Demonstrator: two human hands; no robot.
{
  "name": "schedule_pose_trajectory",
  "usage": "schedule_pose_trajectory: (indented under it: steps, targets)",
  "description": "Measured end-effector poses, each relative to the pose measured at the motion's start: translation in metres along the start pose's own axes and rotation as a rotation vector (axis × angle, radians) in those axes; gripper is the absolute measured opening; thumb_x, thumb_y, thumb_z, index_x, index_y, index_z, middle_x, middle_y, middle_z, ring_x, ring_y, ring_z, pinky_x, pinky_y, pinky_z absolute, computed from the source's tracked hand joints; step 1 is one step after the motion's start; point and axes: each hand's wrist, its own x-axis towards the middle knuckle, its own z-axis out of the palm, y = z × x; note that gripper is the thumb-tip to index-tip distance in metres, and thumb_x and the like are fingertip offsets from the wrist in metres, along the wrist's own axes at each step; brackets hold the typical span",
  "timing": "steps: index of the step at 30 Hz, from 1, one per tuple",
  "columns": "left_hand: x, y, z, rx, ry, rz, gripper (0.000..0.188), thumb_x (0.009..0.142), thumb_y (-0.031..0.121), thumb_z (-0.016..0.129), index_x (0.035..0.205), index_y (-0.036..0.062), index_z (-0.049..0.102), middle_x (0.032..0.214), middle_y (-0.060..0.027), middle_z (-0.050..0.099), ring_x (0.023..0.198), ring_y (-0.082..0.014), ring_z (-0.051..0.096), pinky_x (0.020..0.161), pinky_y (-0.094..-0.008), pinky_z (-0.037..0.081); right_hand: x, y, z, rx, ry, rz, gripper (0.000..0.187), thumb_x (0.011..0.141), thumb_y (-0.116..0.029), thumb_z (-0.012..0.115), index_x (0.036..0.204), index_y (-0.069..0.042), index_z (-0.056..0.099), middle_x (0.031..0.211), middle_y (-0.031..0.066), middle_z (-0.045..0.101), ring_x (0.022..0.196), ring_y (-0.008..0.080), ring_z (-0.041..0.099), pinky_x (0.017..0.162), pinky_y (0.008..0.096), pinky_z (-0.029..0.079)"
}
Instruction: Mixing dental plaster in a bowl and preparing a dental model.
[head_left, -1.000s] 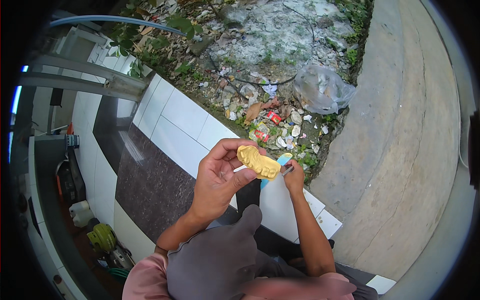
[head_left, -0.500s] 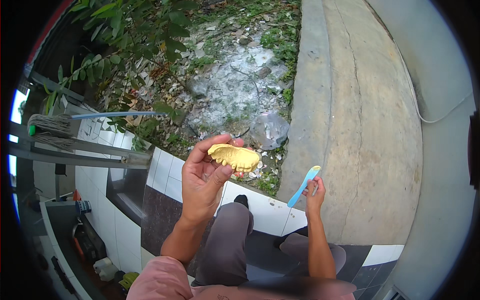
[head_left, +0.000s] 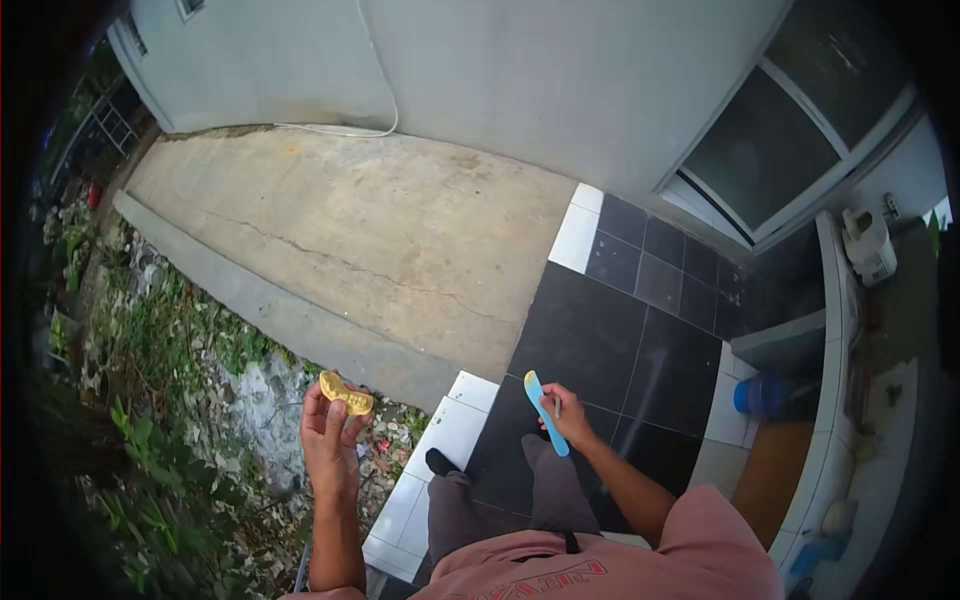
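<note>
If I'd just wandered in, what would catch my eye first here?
Most likely the yellow cast, shaped like a row of teeth, which the left hand holds up left of centre, seen against the rubble-strewn ground. Next would be the light-blue spatula in the right hand, just right of centre, its yellowish tip and bright handle standing out against the dark floor tiles.

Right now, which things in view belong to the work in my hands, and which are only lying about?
In the work:
yellow moulded piece, in your left hand
blue spatula, in your right hand

Apparently lying about:
blue container, at the right
white hose or cable, by the wall
</note>
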Motion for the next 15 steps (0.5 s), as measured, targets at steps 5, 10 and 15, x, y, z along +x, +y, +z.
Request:
schedule_pose_trajectory:
  steps: [5,10,15]
  targets:
    - [-0.066,-0.065,0.108,0.242,-0.301,-0.255,0.032,0.094,0.019,0.059,0.122,0.0079,0.051,0.105,-0.0039,0.061,0.096,-0.0181,0.063,0.073,-0.0288,0.053,-0.133,0.073,-0.138,0.148,0.383,0.075,0.025,0.093,-0.015,0.058,0.113,-0.001,0.060,0.082,0.0086,0.065,0.064,0.0124,0.064,0.055,0.0270,0.054]
    - [-0.142,-0.187,0.257,0.324,-0.692,-0.735,0.028,0.097,0.021,0.052,0.123,0.0105,0.053,0.106,-0.0040,0.062,0.097,-0.0185,0.062,0.077,-0.0284,0.052,-0.288,0.147,-0.232,0.266,0.876,0.309,0.024,0.089,-0.016,0.064,0.108,-0.002,0.064,0.076,0.0092,0.067,0.065,0.0128,0.067,0.058,0.0263,0.054]
    - [-0.247,-0.253,0.423,0.230,-1.135,-0.949,0.035,0.097,0.020,0.054,0.130,0.0089,0.049,0.110,-0.0061,0.059,0.101,-0.0207,0.062,0.080,-0.0274,0.056,-0.411,0.188,-0.316,0.353,1.206,0.443,0.028,0.085,-0.015,0.069,0.109,-0.002,0.063,0.076,0.0088,0.067,0.064,0.0130,0.066,0.058,0.0270,0.053]
